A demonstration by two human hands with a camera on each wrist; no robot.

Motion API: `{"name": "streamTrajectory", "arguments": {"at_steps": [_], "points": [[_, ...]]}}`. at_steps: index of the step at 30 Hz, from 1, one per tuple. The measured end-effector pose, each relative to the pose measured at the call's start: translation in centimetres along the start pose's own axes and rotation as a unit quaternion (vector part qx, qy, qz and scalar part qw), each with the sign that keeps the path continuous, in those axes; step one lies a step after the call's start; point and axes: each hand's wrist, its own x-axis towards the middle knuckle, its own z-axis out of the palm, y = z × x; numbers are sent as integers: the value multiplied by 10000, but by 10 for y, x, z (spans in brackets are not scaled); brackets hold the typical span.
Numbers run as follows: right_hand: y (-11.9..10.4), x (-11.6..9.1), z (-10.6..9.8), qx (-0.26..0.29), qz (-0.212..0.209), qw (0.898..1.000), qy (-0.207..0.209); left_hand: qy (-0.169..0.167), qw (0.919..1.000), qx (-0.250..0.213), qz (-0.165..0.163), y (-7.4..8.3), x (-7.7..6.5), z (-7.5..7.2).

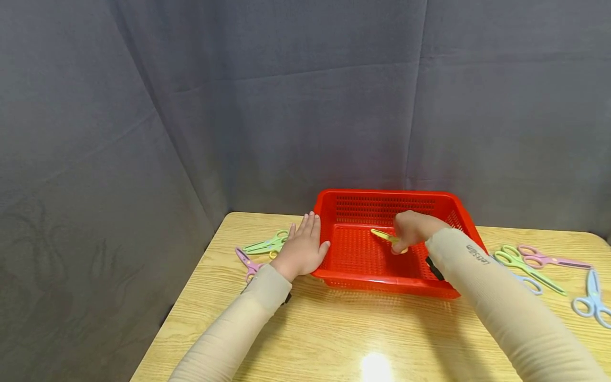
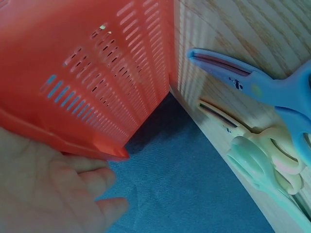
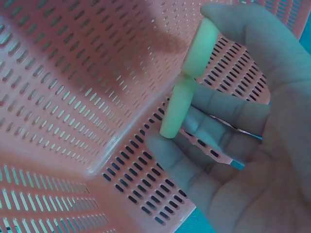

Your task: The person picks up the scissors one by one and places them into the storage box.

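Note:
A red plastic basket [image 1: 382,278] with slotted walls stands on the table. Inside it, my right hand [image 1: 416,228] grips a pair of yellow scissors [image 1: 382,234] by the handles, blades pointing left. The right wrist view shows the handle loops [image 3: 198,56] edge-on between thumb and fingers. At the basket's left rim my left hand [image 1: 304,251] lies with straight fingers, thumb over the edge. In the left wrist view, the palm [image 2: 43,189] is against the rim's outer side. Purple scissors [image 1: 243,258] and green scissors [image 1: 266,245] lie left of this hand, with yellow scissors [image 2: 274,143] partly beneath the green ones.
Right of the basket lie green scissors [image 1: 537,275], pink scissors [image 1: 553,260] and two blue pairs, one [image 1: 593,293] near the table's right side and one partly under the right forearm. A grey curtain [image 1: 324,132] hangs behind the wooden table [image 1: 334,329].

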Motion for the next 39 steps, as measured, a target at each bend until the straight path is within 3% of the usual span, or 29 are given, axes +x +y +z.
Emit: {"name": "streamTrajectory", "arguments": {"at_steps": [11, 20, 25, 39], "points": [[1, 1, 5, 163, 136, 9997, -89, 63, 10000, -29, 26, -1, -1, 0], [-1, 5, 16, -89, 322, 9988, -359, 21, 10000, 1, 12, -3, -2, 2], [-4, 5, 21, 149, 496, 9974, -506, 45, 10000, -33, 27, -4, -2, 2], [-4, 4, 26, 222, 374, 9955, -847, 42, 10000, -78, 7, -4, -3, 3]]}}
